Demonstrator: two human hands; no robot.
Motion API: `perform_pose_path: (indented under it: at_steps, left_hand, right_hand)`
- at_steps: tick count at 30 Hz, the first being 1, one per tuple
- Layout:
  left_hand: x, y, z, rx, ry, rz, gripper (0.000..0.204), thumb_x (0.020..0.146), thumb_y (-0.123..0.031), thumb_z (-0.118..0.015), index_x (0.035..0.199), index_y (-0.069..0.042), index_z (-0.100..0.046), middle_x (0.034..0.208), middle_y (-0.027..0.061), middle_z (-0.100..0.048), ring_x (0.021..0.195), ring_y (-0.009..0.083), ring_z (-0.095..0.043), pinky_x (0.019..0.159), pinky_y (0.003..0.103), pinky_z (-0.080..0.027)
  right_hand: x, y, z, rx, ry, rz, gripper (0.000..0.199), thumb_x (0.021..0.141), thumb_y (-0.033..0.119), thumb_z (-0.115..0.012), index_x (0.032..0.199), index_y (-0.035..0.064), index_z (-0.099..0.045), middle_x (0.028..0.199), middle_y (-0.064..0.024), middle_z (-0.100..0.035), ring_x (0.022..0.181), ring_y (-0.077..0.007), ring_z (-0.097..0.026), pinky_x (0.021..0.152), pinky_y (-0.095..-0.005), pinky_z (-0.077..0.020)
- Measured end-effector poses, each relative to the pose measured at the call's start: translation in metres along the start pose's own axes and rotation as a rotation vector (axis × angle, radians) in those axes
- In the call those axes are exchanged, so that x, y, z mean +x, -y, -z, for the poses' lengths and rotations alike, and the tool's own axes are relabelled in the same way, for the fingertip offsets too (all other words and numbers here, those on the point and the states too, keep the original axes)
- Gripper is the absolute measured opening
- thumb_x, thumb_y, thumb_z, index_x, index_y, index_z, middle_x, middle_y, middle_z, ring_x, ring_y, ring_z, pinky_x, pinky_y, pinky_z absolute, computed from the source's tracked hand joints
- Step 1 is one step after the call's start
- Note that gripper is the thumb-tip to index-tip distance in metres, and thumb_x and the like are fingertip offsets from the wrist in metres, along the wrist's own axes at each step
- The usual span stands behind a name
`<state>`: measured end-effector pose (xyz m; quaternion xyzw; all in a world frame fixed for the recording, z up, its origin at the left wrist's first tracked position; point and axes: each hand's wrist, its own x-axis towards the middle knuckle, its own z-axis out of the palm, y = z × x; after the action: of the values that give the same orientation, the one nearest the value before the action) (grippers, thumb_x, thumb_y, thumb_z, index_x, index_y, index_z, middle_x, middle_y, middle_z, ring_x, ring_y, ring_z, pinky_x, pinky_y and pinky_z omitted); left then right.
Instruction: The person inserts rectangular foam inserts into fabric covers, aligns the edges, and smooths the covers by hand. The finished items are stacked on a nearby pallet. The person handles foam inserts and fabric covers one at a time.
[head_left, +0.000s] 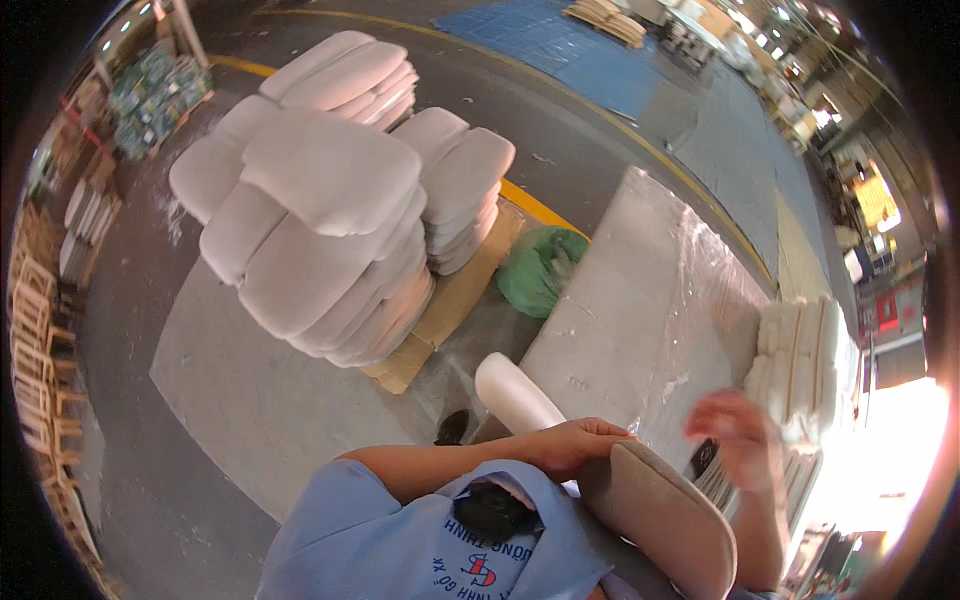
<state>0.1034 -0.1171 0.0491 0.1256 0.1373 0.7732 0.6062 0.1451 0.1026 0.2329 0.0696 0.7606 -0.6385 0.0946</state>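
Observation:
A padded beige-brown cushion [655,520] stands tilted in front of my body, its rounded edge upward. At its upper left corner, my left hand [578,446] is closed with fingers pinched at the edge. My right hand [738,432] is raised to the right of the cushion, apart from it. Motion smears its fingers, so their state does not show. Beyond my left forearm, the rounded end of a white padded piece [515,392] sticks out beside the table [640,290], which has plastic film over it.
Piled white cushions [330,170] stand on cardboard [430,335] at the left. A green plastic bag [535,272] sits between pile and table. More white cushions [800,365] are stacked at the table's right end. Wooden frames [35,370] line the far left.

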Motion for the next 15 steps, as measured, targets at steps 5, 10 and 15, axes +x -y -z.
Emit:
perform_pose_path:
  at_steps: [5, 10, 15]
  left_hand:
    - [-0.007, -0.009, -0.001, 0.338, -0.608, -0.168, 0.031, 0.109, -0.031, -0.058, 0.109, -0.005, -0.074, 0.097, -0.0001, -0.072, 0.092, 0.0104, -0.064, 0.083, 0.028, -0.05]
    - [-0.019, -0.006, 0.001, 0.664, -0.75, -0.292, 0.031, 0.109, -0.029, -0.058, 0.103, -0.003, -0.074, 0.087, -0.0017, -0.067, 0.082, 0.0092, -0.056, 0.074, 0.029, -0.047]
    - [-0.003, 0.004, 0.007, 0.739, -0.805, -0.435, 0.027, 0.105, -0.025, -0.062, 0.097, -0.001, -0.071, 0.079, 0.0067, -0.068, 0.077, 0.0129, -0.061, 0.071, 0.032, -0.049]
  right_hand:
    - [0.058, -0.101, -0.083, 0.267, 0.004, -0.042, 0.041, 0.103, 0.041, -0.066, 0.123, 0.006, -0.057, 0.104, -0.0065, -0.067, 0.094, -0.0171, -0.066, 0.081, -0.0334, -0.0556]
    - [0.054, -0.116, -0.085, 0.161, -0.073, -0.129, 0.045, 0.102, 0.053, -0.064, 0.108, 0.0086, -0.059, 0.094, -0.0036, -0.067, 0.081, -0.0134, -0.064, 0.07, -0.0318, -0.0545]
    - [0.052, -0.127, -0.059, 0.441, 0.165, -0.437, 0.043, 0.098, 0.051, -0.071, 0.102, 0.0081, -0.068, 0.083, -0.0033, -0.07, 0.07, -0.0126, -0.065, 0.064, -0.0282, -0.0524]
